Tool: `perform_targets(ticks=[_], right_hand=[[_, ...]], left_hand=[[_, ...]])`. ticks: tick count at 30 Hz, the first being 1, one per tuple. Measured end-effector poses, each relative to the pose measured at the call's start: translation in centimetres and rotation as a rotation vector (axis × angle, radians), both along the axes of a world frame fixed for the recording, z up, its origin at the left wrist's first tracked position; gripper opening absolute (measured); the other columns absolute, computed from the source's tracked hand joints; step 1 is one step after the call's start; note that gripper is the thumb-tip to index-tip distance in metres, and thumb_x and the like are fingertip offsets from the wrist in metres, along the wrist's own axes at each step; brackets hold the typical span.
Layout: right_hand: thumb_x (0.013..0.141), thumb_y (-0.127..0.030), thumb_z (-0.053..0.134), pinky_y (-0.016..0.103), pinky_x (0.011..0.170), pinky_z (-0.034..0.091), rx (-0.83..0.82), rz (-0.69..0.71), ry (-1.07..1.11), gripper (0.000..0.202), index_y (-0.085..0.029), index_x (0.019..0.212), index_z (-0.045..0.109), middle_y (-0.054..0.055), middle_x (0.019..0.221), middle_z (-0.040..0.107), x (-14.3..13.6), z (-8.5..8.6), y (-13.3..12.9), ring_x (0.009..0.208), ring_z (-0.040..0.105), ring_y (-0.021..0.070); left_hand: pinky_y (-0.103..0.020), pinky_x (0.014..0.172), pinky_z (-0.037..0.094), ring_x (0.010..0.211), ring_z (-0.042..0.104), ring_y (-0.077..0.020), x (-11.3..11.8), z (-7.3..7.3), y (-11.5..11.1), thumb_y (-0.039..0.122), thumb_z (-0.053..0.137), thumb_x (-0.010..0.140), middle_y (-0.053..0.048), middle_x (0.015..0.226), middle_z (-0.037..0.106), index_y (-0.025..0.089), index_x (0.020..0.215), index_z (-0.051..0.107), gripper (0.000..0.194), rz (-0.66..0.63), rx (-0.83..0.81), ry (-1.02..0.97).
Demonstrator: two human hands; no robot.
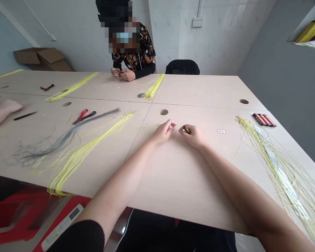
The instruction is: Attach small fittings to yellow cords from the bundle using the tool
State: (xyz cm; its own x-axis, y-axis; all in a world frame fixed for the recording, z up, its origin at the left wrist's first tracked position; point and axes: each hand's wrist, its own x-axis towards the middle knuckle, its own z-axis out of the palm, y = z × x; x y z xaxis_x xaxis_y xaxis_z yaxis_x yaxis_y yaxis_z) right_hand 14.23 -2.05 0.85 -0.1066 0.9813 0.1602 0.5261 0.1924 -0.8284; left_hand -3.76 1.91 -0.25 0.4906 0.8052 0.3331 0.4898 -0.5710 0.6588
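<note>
Over the middle of the pale table (162,171), my left hand (165,132) has its thumb and fingertips pinched together; a tiny thin piece seems to be at the tips, too small to name. Just right of it, my right hand (193,135) is wrapped round a small black and yellow tool (187,130). A narrow gap separates the two hands. Tiny gold-coloured pieces (159,124) lie beyond my left hand. Left of my arms are a bundle of yellow strands (94,143) and a bundle of grey-green strands (68,134).
Red-handled pliers (83,116) and a black tool (25,116) lie left, near another person's hand (10,106). Across the table a person (144,45) works with both hands. Right are yellow strands (262,150), red tubes (264,119) and a small label (221,131). Round holes pierce the tabletop.
</note>
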Motion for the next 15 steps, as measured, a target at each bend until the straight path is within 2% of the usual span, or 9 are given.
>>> perform_targets(ticks=[7, 15], right_hand=[[0.076, -0.046, 0.054, 0.025, 0.053, 0.024, -0.051, 0.054, 0.089, 0.031, -0.016, 0.080, 0.062, -0.004, 0.056, 0.035, 0.51, -0.27, 0.16, 0.053, 0.028, 0.0089], [0.079, -0.049, 0.049, 0.025, 0.055, 0.024, 0.006, 0.082, -0.027, 0.034, -0.017, 0.070, 0.056, -0.004, 0.055, 0.032, 0.12, -0.25, 0.14, 0.056, 0.027, 0.0098]], left_hand=[[-0.021, 0.064, 0.042, 0.068, 0.054, -0.0093, 0.04, -0.08, -0.11, 0.020, 0.046, 0.088, -0.001, 0.090, 0.063, 0.019, 0.099, 0.052, 0.012, -0.012, -0.005, -0.008], [-0.021, 0.063, 0.042, 0.065, 0.054, -0.0096, 0.35, 0.32, -0.56, 0.020, 0.047, 0.088, 0.000, 0.081, 0.062, 0.019, 0.098, 0.053, 0.011, -0.020, -0.004, 0.009]])
